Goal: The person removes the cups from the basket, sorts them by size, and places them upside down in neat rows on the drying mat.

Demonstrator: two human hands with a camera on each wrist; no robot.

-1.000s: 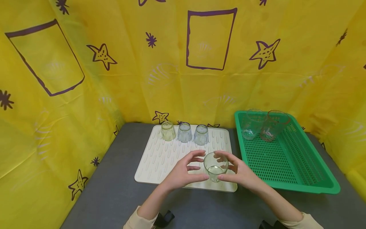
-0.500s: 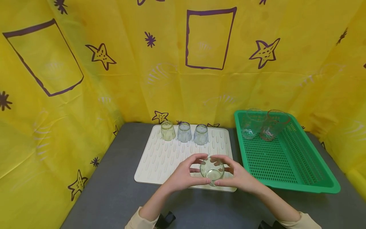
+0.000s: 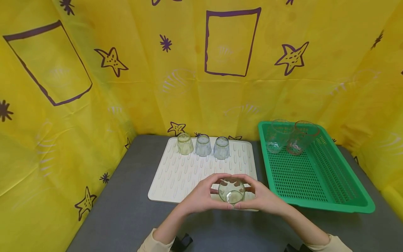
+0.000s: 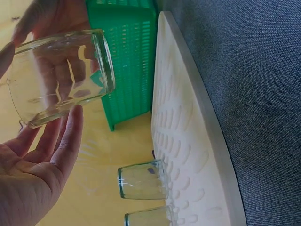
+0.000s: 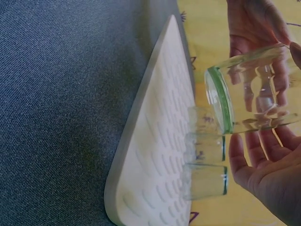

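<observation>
A pale green drinking glass (image 3: 231, 191) is held upright between both hands, over the front edge of the white draining mat (image 3: 176, 178). My left hand (image 3: 203, 196) curves round its left side and my right hand (image 3: 261, 197) round its right. Thumbs meet at the near side, and the fingertips come together at the far side. Seen in the left wrist view, the thick base of the glass (image 4: 70, 75) points toward the mat, with a gap between them. In the right wrist view, fingers (image 5: 256, 150) lie along the glass wall.
Along the back of the mat stand a yellowish glass (image 3: 185, 144) and two bluish glasses (image 3: 203, 145), narrow ends up. A green basket (image 3: 318, 206) to the right holds two tall clear glasses (image 3: 296, 143). A yellow patterned cloth (image 3: 189, 105) hangs behind the grey table (image 3: 119, 217).
The glass has come toward me and slightly left, off its earlier place over the mat. Both hands have moved with it, and their fingertips and thumbs have drawn closer together around it.
</observation>
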